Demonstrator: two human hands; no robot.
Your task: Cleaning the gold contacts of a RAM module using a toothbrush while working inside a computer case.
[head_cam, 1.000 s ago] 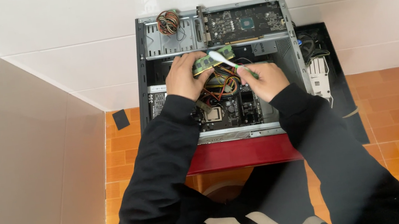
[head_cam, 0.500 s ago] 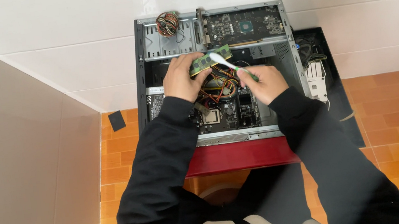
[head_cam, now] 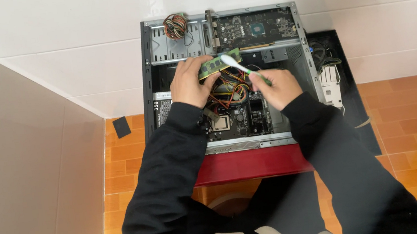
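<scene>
My left hand holds a green memory stick above the open computer case. In my right hand is a white and green toothbrush, its head resting against the right end of the stick. Below both hands lies the motherboard with a bundle of orange and yellow cables. A graphics card lies across the top edge of the case.
The case lies on its side on a red stand against a white tiled wall. A coil of wires sits at the case's top left. The black side panel with a white part lies to the right. A small black square is on the orange floor.
Both hands have held their place over the case; the toothbrush head has shifted slightly along the memory stick.
</scene>
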